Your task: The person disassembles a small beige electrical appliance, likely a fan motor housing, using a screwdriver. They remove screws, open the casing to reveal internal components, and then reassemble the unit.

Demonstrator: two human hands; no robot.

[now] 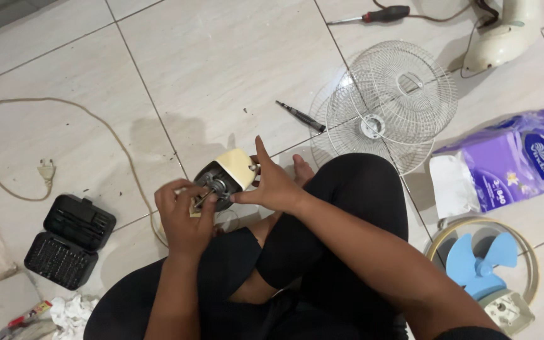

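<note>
At frame centre, the right hand (271,186) grasps the cream-capped metal fan motor (225,178), while the left hand (184,217) pinches a small tool at its face (tip hidden). The white wire grilles (390,101) at upper right and the blue plastic blade (478,258) at lower right already lie detached; the motor looks only partly opened.

my left hand (184,217): fingers curled inward, tips pinched together, forearm reaching up from near left. my right hand (272,186): thumb raised far, fingers spread in a sideways grip, forearm running in from near right. both hands close together, nearly touching.
</note>
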